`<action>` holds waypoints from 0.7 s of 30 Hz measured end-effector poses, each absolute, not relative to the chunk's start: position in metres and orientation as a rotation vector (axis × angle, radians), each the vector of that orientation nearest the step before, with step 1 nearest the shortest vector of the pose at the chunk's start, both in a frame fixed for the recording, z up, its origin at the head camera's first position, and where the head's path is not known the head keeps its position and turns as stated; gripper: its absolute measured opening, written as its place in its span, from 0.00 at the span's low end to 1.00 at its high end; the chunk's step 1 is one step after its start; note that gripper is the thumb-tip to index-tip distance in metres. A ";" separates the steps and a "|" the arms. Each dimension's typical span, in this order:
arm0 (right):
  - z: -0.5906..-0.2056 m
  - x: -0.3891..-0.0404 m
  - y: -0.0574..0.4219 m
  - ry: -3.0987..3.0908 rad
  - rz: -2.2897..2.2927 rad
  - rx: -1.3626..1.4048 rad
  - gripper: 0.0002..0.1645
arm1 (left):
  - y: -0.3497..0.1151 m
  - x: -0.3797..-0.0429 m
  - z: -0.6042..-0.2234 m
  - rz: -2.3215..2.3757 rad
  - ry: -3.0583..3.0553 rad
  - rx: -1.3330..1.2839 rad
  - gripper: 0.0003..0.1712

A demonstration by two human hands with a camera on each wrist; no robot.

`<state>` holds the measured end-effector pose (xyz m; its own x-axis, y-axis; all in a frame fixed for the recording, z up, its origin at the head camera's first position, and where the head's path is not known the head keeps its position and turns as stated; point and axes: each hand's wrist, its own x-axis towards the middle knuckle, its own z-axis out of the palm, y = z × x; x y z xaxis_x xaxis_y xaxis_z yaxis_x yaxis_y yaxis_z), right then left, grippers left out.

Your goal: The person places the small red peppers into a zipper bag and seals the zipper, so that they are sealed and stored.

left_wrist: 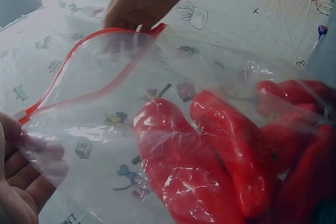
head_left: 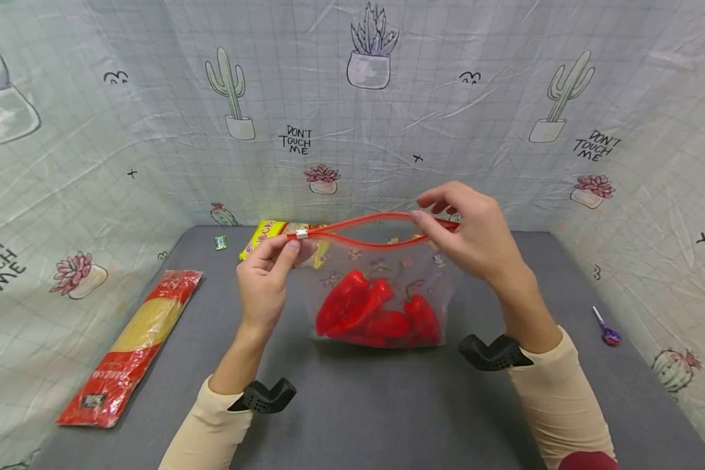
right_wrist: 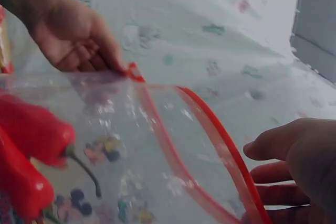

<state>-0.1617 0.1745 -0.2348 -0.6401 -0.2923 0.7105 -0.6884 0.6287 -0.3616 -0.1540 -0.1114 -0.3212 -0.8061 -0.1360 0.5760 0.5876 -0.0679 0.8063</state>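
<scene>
A clear zip bag [head_left: 382, 261] with a red zip rim stands upright, holding several red peppers [head_left: 376, 310]. Its mouth gapes in the middle. My left hand [head_left: 264, 281] pinches the bag's left top corner, by the white slider [head_left: 302, 234]. At the right end of the rim is my right hand [head_left: 472, 228], thumb and fingers apart and loosely bent. In the right wrist view, the right fingers [right_wrist: 278, 184] lie beside the red rim, and the lowest ones reach the bag's edge. Where they meet the bag is partly hidden.
A red and yellow pack [head_left: 135, 346], apparently pasta, lies on the left of the grey table [head_left: 382, 418]. Behind the bag lies a yellow packet [head_left: 264, 235], partly covered. A small green wrapped sweet [head_left: 220, 243] is at the back left, a lollipop [head_left: 610, 333] at the right.
</scene>
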 end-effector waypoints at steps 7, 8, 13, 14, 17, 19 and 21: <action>-0.217 -0.169 0.124 -2.425 0.696 0.933 0.16 | -0.109 -0.153 -0.322 -1.939 -1.704 -0.481 0.13; -0.215 -0.169 0.117 -2.470 0.662 0.944 0.18 | -0.108 -0.153 -0.322 -1.944 -1.700 -0.485 0.13; -0.212 -0.168 0.090 -2.620 0.505 1.030 0.25 | -0.107 -0.153 -0.321 -1.951 -1.653 -0.529 0.13; -0.213 -0.168 0.084 -2.613 0.477 1.055 0.25 | -0.106 -0.153 -0.321 -1.952 -1.637 -0.538 0.13; -0.213 -0.166 0.069 -2.551 0.412 1.108 0.20 | -0.106 -0.153 -0.320 -1.960 -1.597 -0.549 0.12; -0.215 -0.166 0.059 -2.502 0.361 1.118 0.16 | -0.106 -0.153 -0.319 -1.957 -1.592 -0.540 0.12; -0.216 -0.165 0.051 -2.465 0.320 1.117 0.12 | -0.106 -0.152 -0.319 -1.953 -1.595 -0.526 0.12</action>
<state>-0.1649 0.0510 -0.2161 -0.5926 -0.6625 0.4581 -0.7574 0.6519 -0.0371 -0.1521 -0.1063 -0.3195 -0.7672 -0.1733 0.6176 0.6398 -0.1374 0.7562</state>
